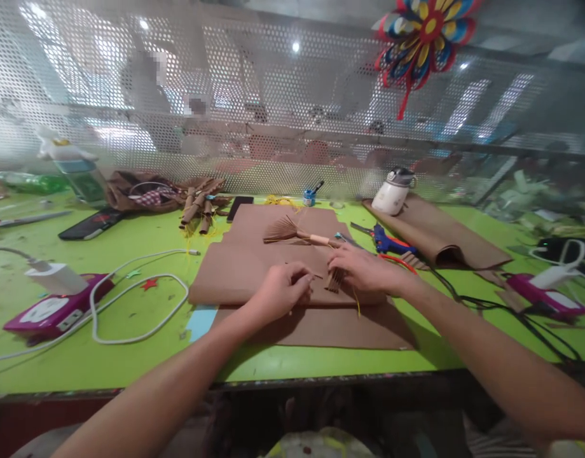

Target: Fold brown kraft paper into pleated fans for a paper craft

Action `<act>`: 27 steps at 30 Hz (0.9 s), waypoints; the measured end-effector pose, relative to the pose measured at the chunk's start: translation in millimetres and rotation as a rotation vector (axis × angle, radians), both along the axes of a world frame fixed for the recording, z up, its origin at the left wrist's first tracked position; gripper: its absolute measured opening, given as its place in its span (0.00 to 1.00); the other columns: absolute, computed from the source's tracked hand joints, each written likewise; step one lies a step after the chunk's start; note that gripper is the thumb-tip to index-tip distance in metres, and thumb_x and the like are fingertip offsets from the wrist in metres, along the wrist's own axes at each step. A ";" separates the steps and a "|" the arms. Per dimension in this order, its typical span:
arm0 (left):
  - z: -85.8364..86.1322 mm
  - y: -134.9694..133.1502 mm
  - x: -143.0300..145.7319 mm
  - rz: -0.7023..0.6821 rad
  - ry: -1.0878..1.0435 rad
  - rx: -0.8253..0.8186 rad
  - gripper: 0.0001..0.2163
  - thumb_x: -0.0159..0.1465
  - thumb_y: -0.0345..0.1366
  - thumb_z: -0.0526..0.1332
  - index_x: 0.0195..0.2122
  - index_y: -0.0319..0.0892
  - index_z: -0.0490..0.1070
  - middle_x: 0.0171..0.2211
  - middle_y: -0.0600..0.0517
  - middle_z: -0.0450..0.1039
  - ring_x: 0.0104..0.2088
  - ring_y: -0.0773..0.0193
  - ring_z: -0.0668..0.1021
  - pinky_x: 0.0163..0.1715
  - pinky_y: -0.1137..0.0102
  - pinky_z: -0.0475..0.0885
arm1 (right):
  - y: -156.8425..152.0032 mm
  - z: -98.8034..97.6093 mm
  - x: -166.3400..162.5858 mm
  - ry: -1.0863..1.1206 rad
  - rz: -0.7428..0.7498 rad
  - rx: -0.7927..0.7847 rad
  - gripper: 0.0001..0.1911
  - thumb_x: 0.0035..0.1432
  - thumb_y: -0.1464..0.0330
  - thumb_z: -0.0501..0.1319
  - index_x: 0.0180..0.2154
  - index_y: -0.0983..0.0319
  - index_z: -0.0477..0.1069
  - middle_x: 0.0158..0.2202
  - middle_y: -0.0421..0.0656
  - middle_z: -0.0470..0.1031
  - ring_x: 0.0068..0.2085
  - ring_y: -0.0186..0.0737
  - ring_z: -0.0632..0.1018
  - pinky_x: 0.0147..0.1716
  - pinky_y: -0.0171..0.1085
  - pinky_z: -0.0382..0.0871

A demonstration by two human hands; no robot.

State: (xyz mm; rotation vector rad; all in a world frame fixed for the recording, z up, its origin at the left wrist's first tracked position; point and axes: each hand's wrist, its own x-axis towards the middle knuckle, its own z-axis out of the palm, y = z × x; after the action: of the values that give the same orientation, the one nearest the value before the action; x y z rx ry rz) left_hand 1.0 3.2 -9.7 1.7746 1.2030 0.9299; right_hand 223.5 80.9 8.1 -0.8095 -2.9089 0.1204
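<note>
My left hand [285, 287] is closed in a pinch over a folded sheet of brown paper [235, 270]. A thin brown sliver shows by its fingertips, but I cannot make out what they hold. Just to the right, my right hand [354, 267] grips a small bundle of brown paper strips [334, 281], partly hidden by the fingers. Yellow thread [358, 302] hangs below that hand. Beyond both hands lies a miniature brown broom [287, 230] with fanned bristles and a pale band round its handle.
A blue glue gun [390, 240] lies right of the paper, near a white flask [392, 192] and rolled brown paper [445, 235]. Behind stands a small blue jar [309, 197]. Leftward are brown paper rolls [197, 207], a white cable [140, 340] and a purple power strip [58, 312].
</note>
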 end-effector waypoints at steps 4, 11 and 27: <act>5.7 2.5 -0.5 0.048 -0.190 -0.134 0.10 0.60 0.41 0.55 0.31 0.38 0.68 0.22 0.53 0.70 0.21 0.69 0.72 0.20 0.75 0.65 | -3.4 -7.3 -11.2 0.094 -0.011 0.050 0.10 0.53 0.80 0.55 0.30 0.63 0.73 0.38 0.46 0.75 0.45 0.43 0.70 0.46 0.43 0.64; 18.8 -2.3 -5.4 -0.007 -0.354 -0.346 0.17 0.61 0.48 0.56 0.32 0.36 0.69 0.23 0.50 0.72 0.23 0.68 0.74 0.24 0.74 0.68 | -29.4 16.3 -34.3 0.297 0.091 0.253 0.12 0.59 0.77 0.52 0.34 0.63 0.73 0.37 0.47 0.74 0.45 0.43 0.71 0.46 0.44 0.65; 21.5 -4.0 -1.3 0.119 -0.398 -0.197 0.10 0.58 0.40 0.61 0.32 0.37 0.68 0.21 0.53 0.71 0.20 0.70 0.72 0.21 0.75 0.68 | -41.2 3.5 -48.8 1.173 -0.411 -0.589 0.12 0.55 0.66 0.59 0.43 0.61 0.71 0.39 0.46 0.74 0.37 0.41 0.75 0.34 0.39 0.71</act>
State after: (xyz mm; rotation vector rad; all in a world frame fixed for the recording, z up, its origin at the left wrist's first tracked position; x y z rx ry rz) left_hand -0.3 -0.8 11.7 1.2993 1.1045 1.1290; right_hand 174.7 39.7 11.6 -0.9270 -1.5676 1.0279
